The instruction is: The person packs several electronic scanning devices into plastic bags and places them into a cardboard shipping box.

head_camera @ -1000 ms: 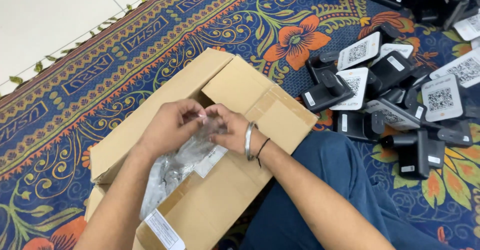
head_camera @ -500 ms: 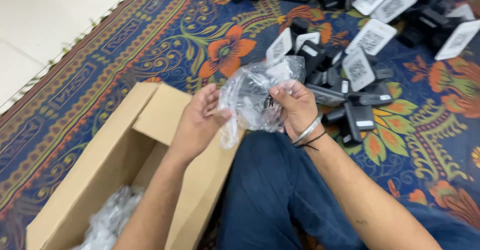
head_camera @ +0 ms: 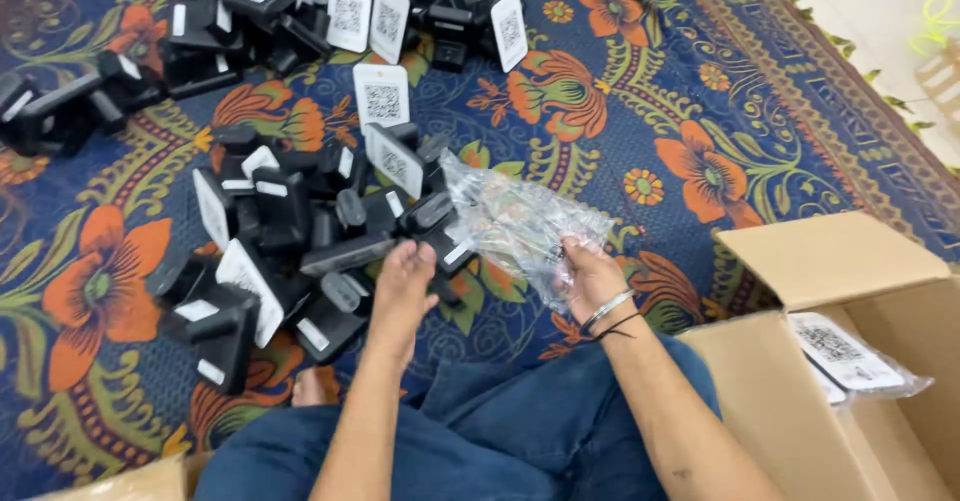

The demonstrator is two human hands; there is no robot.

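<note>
My right hand [head_camera: 592,279] grips a crumpled clear plastic bag [head_camera: 515,223], held over the patterned carpet. My left hand [head_camera: 406,283] reaches forward with its fingers on a black stand [head_camera: 432,223] at the near edge of a pile of black stands with white code cards [head_camera: 300,231]. I cannot tell whether the fingers grip that stand or only touch it. My wrist carries a metal bangle and a black band. My legs in blue trousers [head_camera: 520,431] fill the bottom of the view.
An open cardboard box [head_camera: 860,341] sits at the right, holding a bagged white card [head_camera: 840,353]. More black stands and cards [head_camera: 330,11] lie across the top of the blue floral carpet [head_camera: 690,111]. A bare floor shows at top right.
The view has swung left, so the box now sits at the right. My left hand has let go of the plastic bag and moved to the pile of stands; my right hand keeps the bag.
</note>
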